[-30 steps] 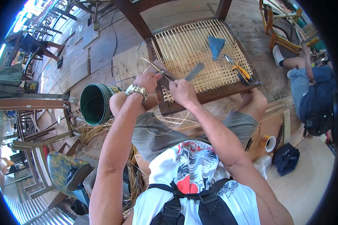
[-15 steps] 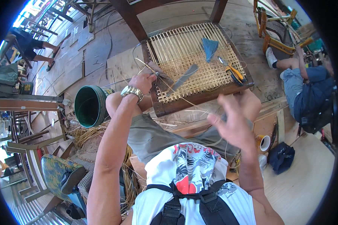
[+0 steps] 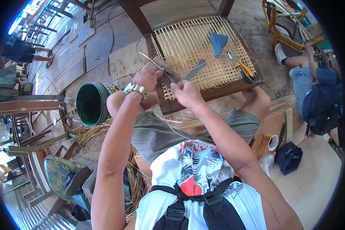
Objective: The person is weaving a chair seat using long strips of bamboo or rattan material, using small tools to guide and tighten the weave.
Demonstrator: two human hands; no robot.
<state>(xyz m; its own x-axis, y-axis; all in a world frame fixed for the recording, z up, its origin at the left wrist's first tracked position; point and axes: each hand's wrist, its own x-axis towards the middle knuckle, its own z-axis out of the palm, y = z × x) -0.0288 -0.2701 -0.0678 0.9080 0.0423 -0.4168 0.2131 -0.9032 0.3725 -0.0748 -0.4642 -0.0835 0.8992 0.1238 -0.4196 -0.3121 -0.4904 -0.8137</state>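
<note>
A dark wooden chair frame (image 3: 212,89) holds a partly woven cane seat (image 3: 211,74) in front of me. My left hand (image 3: 146,79) is closed at the seat's left edge, its fingertips pinching a pale cane strand (image 3: 147,57). Beside it my right hand (image 3: 188,94) is pinched at the front left corner of the weave, apparently on a strand mostly hidden by the fingers. A flat metal blade (image 3: 196,69) lies on the cane just beyond. A brown flap (image 3: 171,76) lies between my hands at the frame. Yellow-handled pliers (image 3: 241,66) and a blue cloth piece (image 3: 219,43) rest on the seat.
A dark green bucket (image 3: 92,104) stands left of my knee, with loose cane (image 3: 90,134) near it. At right are a yellow cup (image 3: 271,142) and a dark cloth bag (image 3: 288,158). Another person (image 3: 318,90) sits at the far right beside a cane chair (image 3: 285,32).
My right hand has moved left and away from me, from before the seat's front rail to its left corner, and its fingers have closed. My left hand stays at the left edge.
</note>
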